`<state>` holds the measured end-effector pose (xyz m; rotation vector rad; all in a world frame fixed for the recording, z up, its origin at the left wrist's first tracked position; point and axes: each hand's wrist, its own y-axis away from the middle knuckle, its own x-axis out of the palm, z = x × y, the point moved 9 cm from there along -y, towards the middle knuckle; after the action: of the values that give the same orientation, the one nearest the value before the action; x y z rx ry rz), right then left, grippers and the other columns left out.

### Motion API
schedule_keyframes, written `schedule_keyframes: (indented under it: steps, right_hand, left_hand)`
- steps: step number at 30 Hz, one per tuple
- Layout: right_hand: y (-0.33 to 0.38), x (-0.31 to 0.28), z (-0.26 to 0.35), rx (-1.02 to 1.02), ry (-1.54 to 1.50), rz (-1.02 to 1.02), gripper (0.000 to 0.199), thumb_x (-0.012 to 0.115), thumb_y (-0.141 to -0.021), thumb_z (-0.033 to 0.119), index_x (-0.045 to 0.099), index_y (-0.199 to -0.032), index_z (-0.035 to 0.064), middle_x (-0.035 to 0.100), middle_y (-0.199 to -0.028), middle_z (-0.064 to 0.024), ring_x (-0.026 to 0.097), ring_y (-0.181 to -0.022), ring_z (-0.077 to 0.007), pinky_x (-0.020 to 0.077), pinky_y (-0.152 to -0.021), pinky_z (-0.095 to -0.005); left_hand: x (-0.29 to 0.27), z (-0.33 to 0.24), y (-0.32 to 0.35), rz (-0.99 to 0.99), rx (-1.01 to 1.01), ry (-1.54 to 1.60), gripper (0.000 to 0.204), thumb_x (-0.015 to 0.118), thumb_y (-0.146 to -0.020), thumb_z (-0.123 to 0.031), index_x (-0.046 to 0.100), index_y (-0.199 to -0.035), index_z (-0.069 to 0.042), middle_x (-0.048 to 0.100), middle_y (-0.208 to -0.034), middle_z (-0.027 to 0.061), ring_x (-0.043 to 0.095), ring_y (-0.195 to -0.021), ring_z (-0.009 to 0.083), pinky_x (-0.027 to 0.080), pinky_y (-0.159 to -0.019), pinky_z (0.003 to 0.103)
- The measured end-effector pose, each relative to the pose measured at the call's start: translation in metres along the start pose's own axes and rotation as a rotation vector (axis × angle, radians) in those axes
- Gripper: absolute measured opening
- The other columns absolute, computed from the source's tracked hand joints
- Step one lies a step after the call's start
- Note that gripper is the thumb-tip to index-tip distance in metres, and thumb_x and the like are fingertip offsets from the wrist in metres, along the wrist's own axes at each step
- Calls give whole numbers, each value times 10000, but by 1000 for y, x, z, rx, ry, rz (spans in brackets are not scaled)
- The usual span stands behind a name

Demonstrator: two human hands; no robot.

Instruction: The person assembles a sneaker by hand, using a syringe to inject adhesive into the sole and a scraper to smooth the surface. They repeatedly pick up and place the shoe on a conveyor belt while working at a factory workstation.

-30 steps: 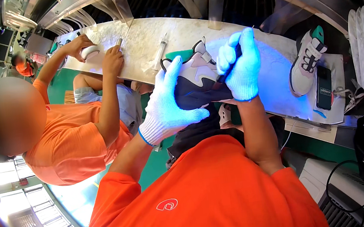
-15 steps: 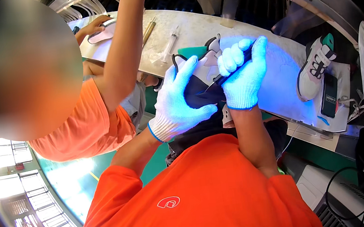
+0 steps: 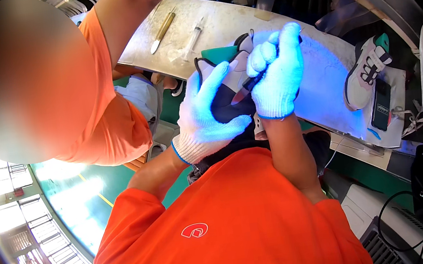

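Right grip (image 3: 278, 72) closed in fist on dark-handled tool (image 3: 253, 82), tip at dark side of shoe (image 3: 224, 97); contact unclear. Left grip (image 3: 208, 113) spread wide, shoe held between thumb and fingers, just right of left palm. Step, by judgement: working tool on shoe's upper; next move calls for steady left hold, light tip pressure. Container: syringe (image 3: 194, 38) on table (image 3: 324, 72), beyond left grip; contents cannot be told.

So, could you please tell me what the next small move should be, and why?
Perhaps guide the slim tool gently along the shoe: the right hand grips the tool, tip toward the shoe, while the left hand braces it.
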<state>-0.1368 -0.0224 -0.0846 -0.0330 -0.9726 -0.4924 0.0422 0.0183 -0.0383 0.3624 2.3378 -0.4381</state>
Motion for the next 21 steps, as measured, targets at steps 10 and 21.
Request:
schedule_keyframes:
  steps: [10,21]
  right_hand:
    - [-21,-57,44,-30,9,-24,522,556,-1150,630,587,-864,195,423,-664,39,372,-576,-136,297,-548,-331]
    - [-25,-42,18,-62,68,44,534,489,-1154,671,625,-926,207,554,-654,15,540,-568,-176,445,-532,-356]
  left_hand:
    - [5,43,0,1,-63,228,1113,1009,-629,-231,548,-1637,-138,541,-1531,263,639,-1375,419,550,-1155,447]
    - [0,49,-6,-3,-39,221,1146,1002,-598,-164,528,-1636,-56,593,-1515,199,626,-1387,337,495,-1200,440]
